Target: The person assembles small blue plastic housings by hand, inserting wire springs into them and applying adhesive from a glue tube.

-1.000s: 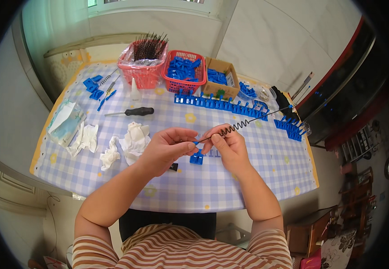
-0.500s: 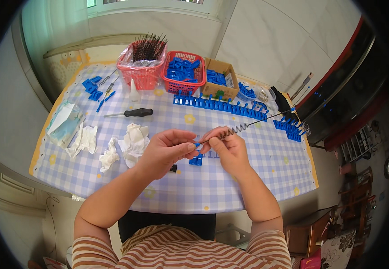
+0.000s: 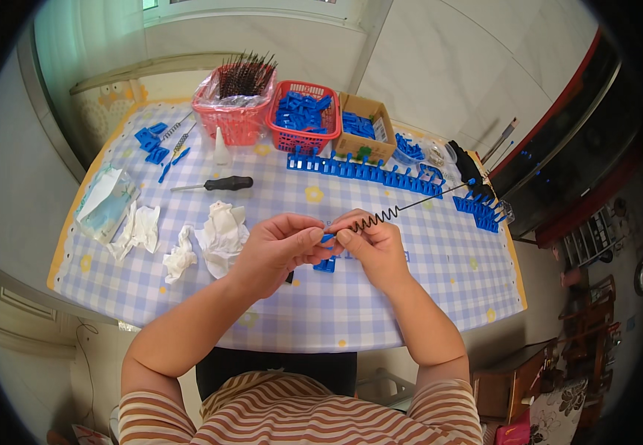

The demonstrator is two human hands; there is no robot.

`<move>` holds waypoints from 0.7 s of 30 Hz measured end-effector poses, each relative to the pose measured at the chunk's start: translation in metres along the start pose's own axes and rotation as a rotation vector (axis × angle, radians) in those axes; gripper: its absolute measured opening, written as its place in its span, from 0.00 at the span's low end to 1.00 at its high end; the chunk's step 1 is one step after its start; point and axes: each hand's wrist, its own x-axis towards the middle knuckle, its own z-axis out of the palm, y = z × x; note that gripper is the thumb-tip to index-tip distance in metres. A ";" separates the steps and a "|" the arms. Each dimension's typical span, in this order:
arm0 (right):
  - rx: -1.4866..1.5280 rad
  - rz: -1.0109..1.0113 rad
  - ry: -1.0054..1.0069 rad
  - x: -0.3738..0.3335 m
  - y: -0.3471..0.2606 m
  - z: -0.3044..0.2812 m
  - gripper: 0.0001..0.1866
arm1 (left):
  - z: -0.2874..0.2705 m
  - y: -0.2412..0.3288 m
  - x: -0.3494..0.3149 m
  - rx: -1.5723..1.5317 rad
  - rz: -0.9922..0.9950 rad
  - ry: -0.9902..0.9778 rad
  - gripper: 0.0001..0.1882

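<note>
A dark coiled spring wire [image 3: 378, 218] with a long straight shaft slants up to the right, ending in a small blue tip [image 3: 472, 182]. My right hand [image 3: 373, 248] pinches its lower end between thumb and fingers. Close against it, my left hand [image 3: 278, 246] is closed, thumb to index finger, at a small blue plastic piece [image 3: 327, 239]. Fingers partly hide that piece, and I cannot tell whether it is joined to the wire. On the table below the hands lies a blue plastic clip [image 3: 325, 265], with a black object partly covered by my left hand.
Along the back stand a red basket of dark coiled wires [image 3: 236, 127], a red basket of blue parts [image 3: 303, 141] and a cardboard box [image 3: 366, 150]. In front runs a row of blue clips [image 3: 366, 173]. Leftward lie a screwdriver [image 3: 229, 183], a white bottle [image 3: 221, 152] and crumpled tissues [image 3: 221, 237].
The coiled wire has shifted a little to the left and toward my left hand. Both hands keep nearly the same place, their fingertips slightly rearranged.
</note>
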 end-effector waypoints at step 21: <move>0.046 0.016 0.085 0.004 0.008 -0.006 0.08 | -0.001 -0.004 0.000 0.132 0.007 0.000 0.12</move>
